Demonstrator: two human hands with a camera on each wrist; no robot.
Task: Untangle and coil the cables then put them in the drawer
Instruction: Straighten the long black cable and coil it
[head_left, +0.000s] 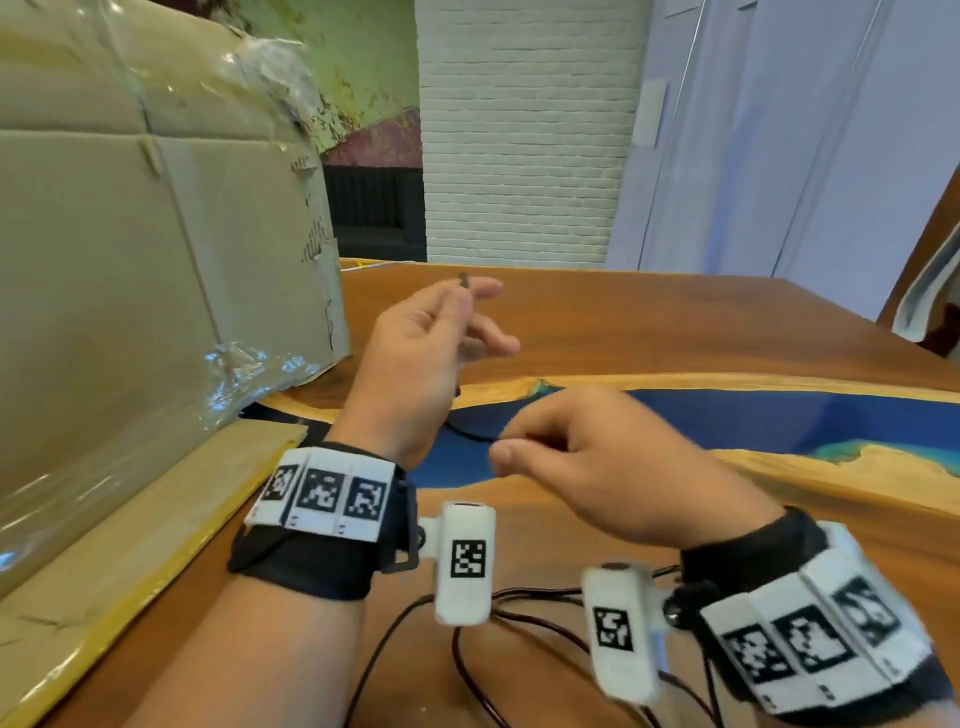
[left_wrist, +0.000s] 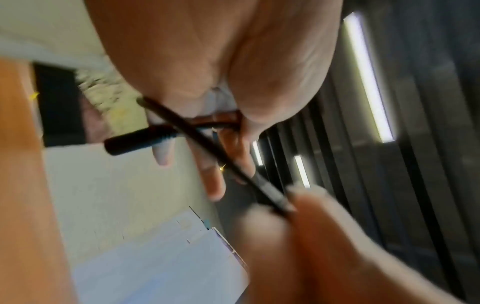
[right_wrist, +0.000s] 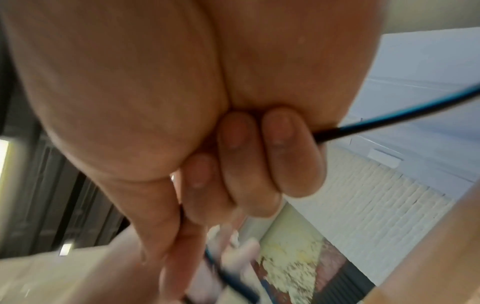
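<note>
— Two hands on one lead, both raised off the wooden surface (head_left: 675, 332) with its blue resin strip. The left hand (head_left: 415, 358), middle of the head view, pinches the thin black cable (left_wrist: 207, 144) close to its black cylindrical plug (left_wrist: 137, 142); in the left wrist view the plug sticks out toward the left of the frame and the cable crosses back over itself right by the fingers (left_wrist: 215, 181).

— And the right hand (head_left: 597, 462)?

— Lower and right of centre, fingers (right_wrist: 291, 152) curled in tight. The right wrist view shows the cable leaving that fist toward the right edge of the frame, so I'd say it is gripping the same run.

— So how should this step go?

— My guess is they are just starting a coil from the plug end. I'd keep the left pinch fixed as the anchor and let the right hand slide along the cable rather than clamp it, so twist can run out toward the free end. That crossing near the plug wants undoing first, or it gets wound in.

— Where is the rest?

— More dark cables (head_left: 519, 603) lie in loose loops on the surface at the bottom of the head view, under the wrists. Pulling hard could tighten them into a knot; feed slack gently.

— The drawer?

— I can't see one. A large taped cardboard box (head_left: 130, 260) fills the left of the frame, nothing else.
</note>
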